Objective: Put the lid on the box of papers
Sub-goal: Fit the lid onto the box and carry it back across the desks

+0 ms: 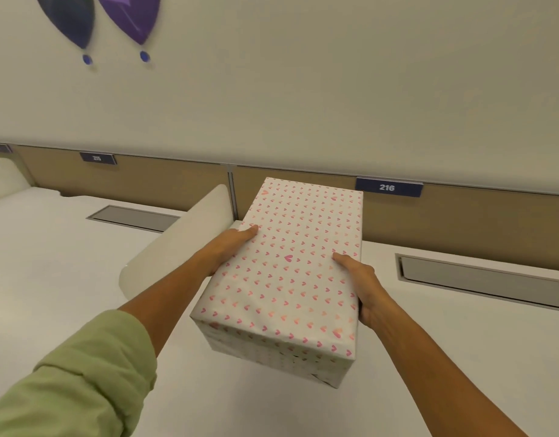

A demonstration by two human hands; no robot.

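Observation:
A rectangular box with its lid [287, 266] on, wrapped in white paper with small pink hearts, stands on the white desk [445, 348]. The lid covers the box fully, so the papers inside are hidden. My left hand [230, 244] grips the lid's left long side, thumb on top. My right hand [363, 288] grips the right long side, thumb on top as well. The box's lower wall [278, 357] shows under the lid at the near end.
A curved white divider [177, 244] rises just left of the box. Grey cable hatches [133, 217] [479, 279] are set into the desk on both sides. A wooden back panel with label 216 [387, 187] runs behind the box.

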